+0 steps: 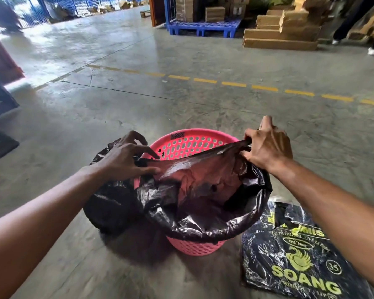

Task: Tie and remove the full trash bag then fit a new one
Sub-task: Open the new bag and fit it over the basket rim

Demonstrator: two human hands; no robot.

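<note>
Two bare hands work at a pink perforated bin [190,143] standing on the concrete floor [181,104]: the right hand [268,147] has its fingers closed on the edge of a new black bag [203,190] and holds it by the bin's right rim, while the left hand [125,158] rests with fingers spread and loosely curled on the bag's edge at the left rim, gripping nothing firmly. The bag is folded over the near rim, its far edge not yet over the far rim. A full black bag [110,203] sits touching the bin's left side, and a printed pack of bags [289,255] lies flat just right of it.
</note>
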